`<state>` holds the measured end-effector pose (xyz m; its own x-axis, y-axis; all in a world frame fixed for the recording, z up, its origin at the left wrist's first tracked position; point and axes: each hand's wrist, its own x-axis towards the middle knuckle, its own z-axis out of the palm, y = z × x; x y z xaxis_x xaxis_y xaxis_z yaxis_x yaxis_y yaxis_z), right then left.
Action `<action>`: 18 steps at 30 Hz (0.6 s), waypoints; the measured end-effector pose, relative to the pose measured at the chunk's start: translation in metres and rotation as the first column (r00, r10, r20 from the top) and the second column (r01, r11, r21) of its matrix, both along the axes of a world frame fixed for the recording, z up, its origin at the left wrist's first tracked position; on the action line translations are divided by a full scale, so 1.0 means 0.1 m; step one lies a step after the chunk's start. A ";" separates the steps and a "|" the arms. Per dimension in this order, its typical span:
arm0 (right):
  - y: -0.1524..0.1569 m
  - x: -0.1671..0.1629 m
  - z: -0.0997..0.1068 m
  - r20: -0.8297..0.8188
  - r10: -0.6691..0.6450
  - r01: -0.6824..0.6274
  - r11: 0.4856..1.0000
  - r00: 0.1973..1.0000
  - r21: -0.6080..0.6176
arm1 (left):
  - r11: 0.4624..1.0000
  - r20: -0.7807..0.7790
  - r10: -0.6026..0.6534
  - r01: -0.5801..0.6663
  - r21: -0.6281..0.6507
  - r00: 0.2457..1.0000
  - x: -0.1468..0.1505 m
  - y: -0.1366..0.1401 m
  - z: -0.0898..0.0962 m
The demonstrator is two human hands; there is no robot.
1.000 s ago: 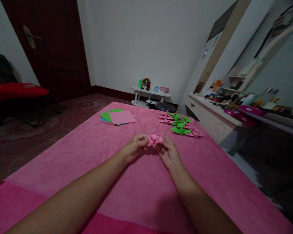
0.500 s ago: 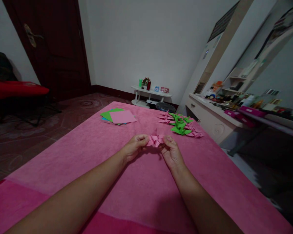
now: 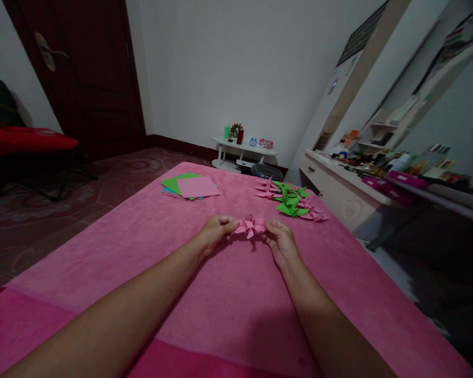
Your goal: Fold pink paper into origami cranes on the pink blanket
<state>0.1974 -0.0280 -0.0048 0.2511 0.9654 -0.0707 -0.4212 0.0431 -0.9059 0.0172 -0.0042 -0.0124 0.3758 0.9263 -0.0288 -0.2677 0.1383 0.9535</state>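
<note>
Since the earlier frame the hands have drawn slightly apart, and the pink origami crane (image 3: 249,226) between them has spread wider, its middle showing more plainly. From the left: loose square paper sheets (image 3: 199,186), pink uppermost over green and blue, lie near the far left corner of the pink cloth (image 3: 220,299). The left hand (image 3: 216,231) pinches the crane's left wing, thumb on top; the right hand (image 3: 281,239) pinches the right wing likewise. The crane seems held just above the cloth, midway between its left and right edges. To open the wings well, an even, gentle outward pull looks best, gripping close to the body, since a hard tug could tear the thin paper. Rightmost, finished green and pink cranes (image 3: 292,210) cluster by the far right corner.
</note>
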 end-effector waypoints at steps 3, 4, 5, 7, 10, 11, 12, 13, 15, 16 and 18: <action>0.00 0.00 0.00 -0.007 -0.011 0.010 1.000 1.000 -0.025 | 1.000 0.014 -0.006 0.006 -0.010 1.000 0.01 0.01 -0.01; 0.01 -0.01 0.00 -0.014 -0.007 0.007 1.000 1.000 -0.026 | 1.000 0.020 -0.012 0.012 -0.015 1.000 0.01 0.01 -0.02; 0.01 -0.01 0.00 -0.021 -0.001 0.000 1.000 1.000 -0.023 | 1.000 0.024 -0.017 0.018 -0.020 1.000 0.01 0.02 -0.03; 0.01 0.00 -0.01 -0.022 0.006 -0.007 1.000 1.000 -0.015 | 0.999 0.033 -0.027 0.028 -0.022 0.999 0.00 0.02 -0.03; 0.00 0.00 0.00 0.003 -0.013 0.013 1.000 1.000 -0.012 | 0.999 0.031 -0.029 0.030 -0.023 0.999 -0.01 0.03 -0.03; 0.00 0.00 0.00 0.014 -0.022 0.022 1.000 1.000 -0.011 | 0.999 0.025 -0.028 0.028 -0.029 0.999 -0.01 0.03 -0.02; -0.01 -0.01 0.00 0.024 -0.028 0.028 1.000 0.999 -0.010 | 0.999 0.018 -0.025 0.026 -0.036 1.000 -0.01 0.03 -0.02; -0.01 -0.01 0.00 0.033 -0.031 0.031 0.999 0.999 -0.009 | 0.999 0.010 -0.021 0.022 -0.043 1.000 -0.01 0.03 -0.02; -0.02 -0.02 -0.01 0.044 -0.033 0.034 0.999 0.998 -0.015 | 0.999 -0.002 -0.009 0.009 -0.053 1.000 -0.01 0.03 -0.02; -0.02 -0.03 -0.01 0.043 -0.032 0.033 0.999 0.999 -0.024 | 0.998 -0.005 -0.003 0.003 -0.058 1.000 -0.01 0.04 -0.02; -0.02 -0.02 -0.02 0.033 -0.031 0.032 0.999 0.999 -0.043 | 0.997 -0.010 0.006 -0.006 -0.071 1.000 -0.01 0.04 -0.03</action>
